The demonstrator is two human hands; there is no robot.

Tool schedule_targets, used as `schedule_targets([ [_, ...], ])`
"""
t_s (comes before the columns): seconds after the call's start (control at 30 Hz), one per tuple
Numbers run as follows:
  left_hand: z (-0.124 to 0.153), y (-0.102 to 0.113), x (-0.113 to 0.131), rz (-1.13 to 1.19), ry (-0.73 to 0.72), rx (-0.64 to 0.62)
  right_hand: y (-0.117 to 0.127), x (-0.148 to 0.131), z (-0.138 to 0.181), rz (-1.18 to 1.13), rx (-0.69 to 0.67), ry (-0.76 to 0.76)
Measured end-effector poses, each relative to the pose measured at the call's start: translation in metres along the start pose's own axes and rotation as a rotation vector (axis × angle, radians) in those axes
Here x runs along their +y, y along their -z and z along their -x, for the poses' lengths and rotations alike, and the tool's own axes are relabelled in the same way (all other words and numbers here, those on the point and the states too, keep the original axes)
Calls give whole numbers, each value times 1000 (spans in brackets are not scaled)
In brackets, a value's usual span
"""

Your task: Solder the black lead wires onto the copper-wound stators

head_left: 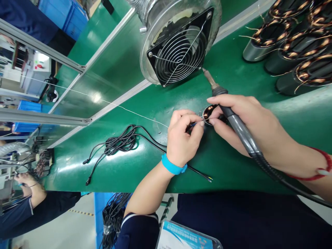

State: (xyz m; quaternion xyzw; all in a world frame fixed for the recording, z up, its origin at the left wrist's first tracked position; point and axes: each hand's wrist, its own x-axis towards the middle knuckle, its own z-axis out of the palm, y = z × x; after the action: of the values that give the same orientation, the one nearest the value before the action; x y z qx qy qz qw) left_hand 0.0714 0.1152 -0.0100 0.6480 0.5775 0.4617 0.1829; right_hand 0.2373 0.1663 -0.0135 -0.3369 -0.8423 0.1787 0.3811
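Observation:
My right hand (264,131) is wrapped round a soldering iron (240,129), its tip pointing up and away near the fan guard's lower corner. The thumb and forefinger of that hand also come together at a small wound stator (206,113), partly hidden by the fingers. My left hand (183,136) is closed in a pinch on a thin dark wire beside the stator. A fine solder wire (135,113) runs from the upper left to the left hand. Black cable with stripped coloured ends (207,178) passes under the left wrist.
A fume fan with a round wire guard (178,60) stands behind the hands. Several wound stators (302,74) stand at the right. Coiled black cables (120,141) lie on the green bench (75,166). A metal frame (85,121) edges it; a co-worker's hand (26,180) is far left.

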Motion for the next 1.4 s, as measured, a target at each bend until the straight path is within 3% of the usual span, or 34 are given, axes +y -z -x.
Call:
schedule_targets([
  [0.1,0,-3,0,-22,-74,4,0,2,1,-11,-30,17],
  [0.17,-1,-2,0,10,-46,-13,0,4,2,-14,-10,12],
  [0.27,-5,7,-2,193,273,-129,-1,9,2,-15,21,11],
  [0.37,-12,21,-5,446,666,-417,-3,15,0,-41,-12,19],
  [0.43,-16,27,-6,552,805,-531,-6,18,-2,-80,-43,39],
  [0.63,-23,26,-1,649,1030,-271,-7,19,-3,-168,-95,-9],
  [0.8,-24,23,2,696,1078,-251,-4,18,1,-167,-114,-66],
  [1.0,-23,15,4,687,1061,-202,-3,17,1,-146,-81,9],
  [1.17,-25,14,7,667,1093,-232,0,17,2,-145,-78,5],
  [1.27,-25,17,6,673,1112,-265,2,17,1,-141,-72,55],
  [1.4,-23,20,4,725,1028,-273,3,16,-1,-34,-66,158],
])
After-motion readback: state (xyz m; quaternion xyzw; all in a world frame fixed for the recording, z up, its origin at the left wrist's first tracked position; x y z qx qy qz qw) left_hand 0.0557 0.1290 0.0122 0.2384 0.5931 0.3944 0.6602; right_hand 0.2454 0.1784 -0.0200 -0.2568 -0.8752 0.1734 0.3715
